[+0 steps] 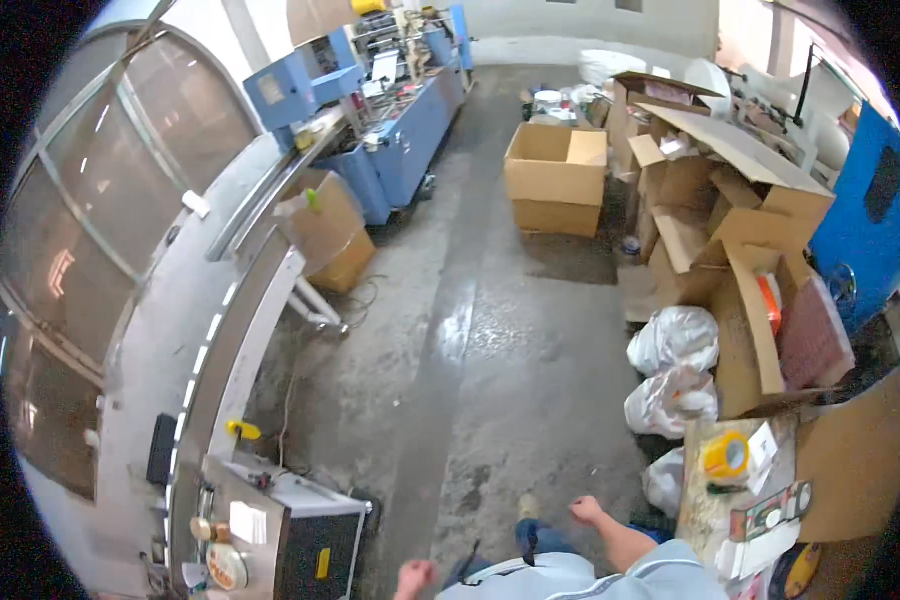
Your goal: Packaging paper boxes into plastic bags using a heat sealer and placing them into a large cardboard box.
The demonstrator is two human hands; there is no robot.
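**Workshop floor, both hands free**

Concrete floor (490, 330), wet-looking, runs between machine and cartons. Our left hand (414, 577) is curled shut on nothing; our right hand (587, 511) hangs loosely closed, also empty, above our knee. Nearest the right hand: a small table (705, 500) with a yellow tape roll (727, 455). To walk here well, we judge: watch the slick patch and loose cables. White bags (673, 340) look stuffed. The open box (555, 178) shows no contents from here; a tipped carton (760, 330) holds something orange.
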